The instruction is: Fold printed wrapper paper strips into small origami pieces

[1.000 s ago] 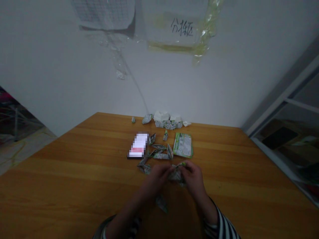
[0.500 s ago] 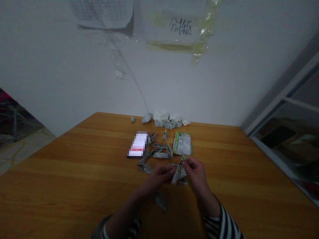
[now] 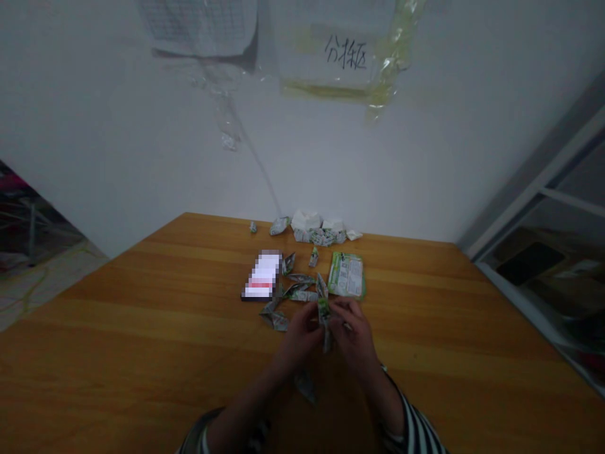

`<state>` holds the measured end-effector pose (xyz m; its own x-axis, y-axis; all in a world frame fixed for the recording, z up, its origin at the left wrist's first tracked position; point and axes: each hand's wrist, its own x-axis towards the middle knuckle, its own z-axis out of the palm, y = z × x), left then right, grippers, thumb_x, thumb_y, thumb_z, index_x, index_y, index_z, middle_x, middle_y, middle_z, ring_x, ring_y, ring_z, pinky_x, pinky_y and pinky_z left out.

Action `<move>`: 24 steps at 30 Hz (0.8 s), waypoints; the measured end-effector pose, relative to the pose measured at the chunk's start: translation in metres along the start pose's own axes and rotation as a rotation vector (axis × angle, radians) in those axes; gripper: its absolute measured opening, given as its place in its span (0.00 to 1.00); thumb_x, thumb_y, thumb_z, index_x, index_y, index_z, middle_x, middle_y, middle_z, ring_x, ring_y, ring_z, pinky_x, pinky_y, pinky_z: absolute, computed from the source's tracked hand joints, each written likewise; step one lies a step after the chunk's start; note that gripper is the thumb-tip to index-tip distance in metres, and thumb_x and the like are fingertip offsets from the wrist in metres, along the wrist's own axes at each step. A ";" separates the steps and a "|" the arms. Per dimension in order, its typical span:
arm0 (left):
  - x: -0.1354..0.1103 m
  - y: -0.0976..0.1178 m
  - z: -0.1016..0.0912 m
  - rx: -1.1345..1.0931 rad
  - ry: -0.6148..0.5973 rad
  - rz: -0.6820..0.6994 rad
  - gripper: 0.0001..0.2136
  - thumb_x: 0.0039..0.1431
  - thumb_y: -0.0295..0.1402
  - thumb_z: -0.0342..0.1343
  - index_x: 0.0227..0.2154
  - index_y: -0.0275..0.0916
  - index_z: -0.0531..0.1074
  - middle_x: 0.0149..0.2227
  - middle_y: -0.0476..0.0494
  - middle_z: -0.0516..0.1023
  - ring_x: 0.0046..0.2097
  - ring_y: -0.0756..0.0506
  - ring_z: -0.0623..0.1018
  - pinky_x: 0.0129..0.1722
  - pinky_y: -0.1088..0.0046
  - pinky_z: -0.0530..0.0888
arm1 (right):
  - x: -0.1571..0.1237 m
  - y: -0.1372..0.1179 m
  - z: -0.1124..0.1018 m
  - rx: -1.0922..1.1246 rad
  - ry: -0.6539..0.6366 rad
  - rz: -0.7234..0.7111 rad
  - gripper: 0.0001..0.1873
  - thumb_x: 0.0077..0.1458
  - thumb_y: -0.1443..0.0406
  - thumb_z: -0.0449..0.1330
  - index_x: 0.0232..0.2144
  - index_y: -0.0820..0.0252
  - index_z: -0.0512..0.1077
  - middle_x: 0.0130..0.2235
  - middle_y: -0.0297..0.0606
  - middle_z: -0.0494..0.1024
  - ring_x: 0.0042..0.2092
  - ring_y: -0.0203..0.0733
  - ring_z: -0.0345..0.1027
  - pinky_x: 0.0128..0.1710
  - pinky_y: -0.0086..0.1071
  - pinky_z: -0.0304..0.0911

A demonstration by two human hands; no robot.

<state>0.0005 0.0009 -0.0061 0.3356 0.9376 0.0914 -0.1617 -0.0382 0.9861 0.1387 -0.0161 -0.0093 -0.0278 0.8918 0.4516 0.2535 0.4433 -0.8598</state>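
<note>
Sat at a smooth, orange-brown wooden table (image 3: 118, 328), bare and roomy toward both side edges, far edge against the white wall. Had a flat phone (image 3: 263, 275) leftmost, then small creased paper pieces (image 3: 297, 290) and a glossy green packet (image 3: 347, 274). Pinched a narrow folded paper strip (image 3: 324, 318) upright between left hand (image 3: 299, 339) and right hand (image 3: 353, 335), fingers of both closed on it, near the table's middle.

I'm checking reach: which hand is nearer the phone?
Left. The left hand sits just below-right of the phone; the right hand is farther right, beyond the folded wrapper both hands pinch.
</note>
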 end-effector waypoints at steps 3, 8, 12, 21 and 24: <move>-0.001 0.000 -0.004 0.178 0.122 0.078 0.16 0.47 0.24 0.55 0.41 0.37 0.74 0.38 0.43 0.78 0.39 0.43 0.77 0.40 0.69 0.73 | -0.004 -0.007 0.005 -0.185 -0.051 -0.076 0.24 0.51 0.63 0.61 0.52 0.52 0.69 0.51 0.45 0.66 0.53 0.49 0.61 0.52 0.42 0.61; -0.004 0.006 -0.008 0.405 0.202 0.223 0.18 0.44 0.19 0.51 0.36 0.40 0.79 0.39 0.43 0.80 0.43 0.42 0.77 0.45 0.67 0.71 | -0.010 -0.007 0.004 -0.283 0.064 -0.044 0.21 0.56 0.68 0.53 0.52 0.50 0.70 0.41 0.43 0.74 0.43 0.45 0.69 0.43 0.39 0.66; 0.000 0.006 -0.007 0.064 0.144 0.074 0.16 0.48 0.25 0.55 0.42 0.40 0.77 0.43 0.42 0.80 0.48 0.40 0.76 0.50 0.61 0.70 | -0.011 0.001 0.002 -0.041 0.131 0.031 0.15 0.53 0.69 0.55 0.40 0.55 0.78 0.35 0.41 0.78 0.36 0.43 0.72 0.36 0.34 0.68; 0.000 0.004 -0.006 -0.451 0.054 -0.262 0.26 0.49 0.38 0.63 0.52 0.38 0.69 0.49 0.36 0.76 0.49 0.39 0.75 0.49 0.62 0.70 | -0.004 0.008 -0.003 0.207 0.181 0.172 0.10 0.49 0.67 0.58 0.29 0.57 0.80 0.33 0.39 0.76 0.36 0.41 0.70 0.34 0.30 0.65; 0.002 -0.002 -0.008 -0.385 0.104 -0.206 0.25 0.49 0.37 0.63 0.51 0.40 0.71 0.48 0.39 0.77 0.48 0.41 0.76 0.49 0.64 0.71 | -0.002 0.003 -0.003 0.235 0.047 0.196 0.10 0.50 0.66 0.57 0.30 0.58 0.79 0.34 0.39 0.73 0.35 0.40 0.69 0.33 0.29 0.65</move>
<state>-0.0060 0.0056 -0.0094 0.3052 0.9426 -0.1358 -0.4415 0.2664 0.8568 0.1425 -0.0168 -0.0116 0.0461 0.9597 0.2771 0.0189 0.2765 -0.9608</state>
